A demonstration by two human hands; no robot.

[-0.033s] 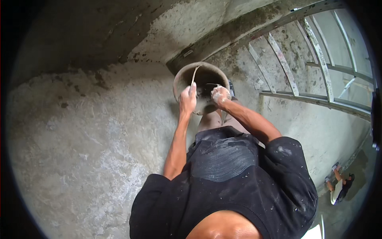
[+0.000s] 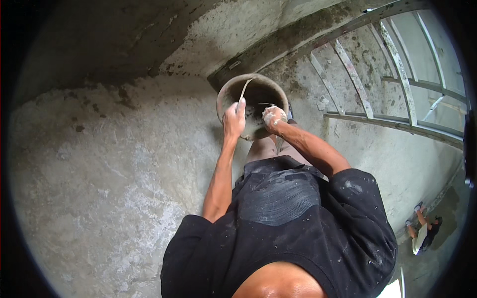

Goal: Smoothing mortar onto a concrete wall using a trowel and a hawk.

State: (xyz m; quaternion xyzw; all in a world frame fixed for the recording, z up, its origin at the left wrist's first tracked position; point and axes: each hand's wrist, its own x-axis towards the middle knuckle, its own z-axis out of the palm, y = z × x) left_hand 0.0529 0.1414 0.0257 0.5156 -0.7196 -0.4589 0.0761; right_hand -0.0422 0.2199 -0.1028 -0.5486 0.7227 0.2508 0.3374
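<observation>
A round bucket (image 2: 225, 93), smeared grey, stands in front of my legs with its mouth facing up. My left hand (image 2: 233, 119) is closed on a thin, pale, curved strip (image 2: 244, 88), which looks like the bucket's handle and runs up to the far rim. White paste covers my right hand (image 2: 274, 117), closed over the bucket's right side. From its fingers a thin tool (image 2: 264, 104) points left across the dark opening; seen edge-on, its kind is unclear. Pale wet material (image 2: 252, 119) shows inside the bucket, and its depth is hidden in shadow.
A metal ladder-like frame (image 2: 392, 121) with pale bars lies to the right. Beyond the bucket, a ledge (image 2: 268, 49) meets the rough wall (image 2: 223, 35). The concrete floor (image 2: 109, 174) spreads left with white smears. Another person (image 2: 426, 233) is at the far right.
The bucket appears shifted very slightly away from me. My right hand has moved a little left over its opening. My left hand keeps its grip.
</observation>
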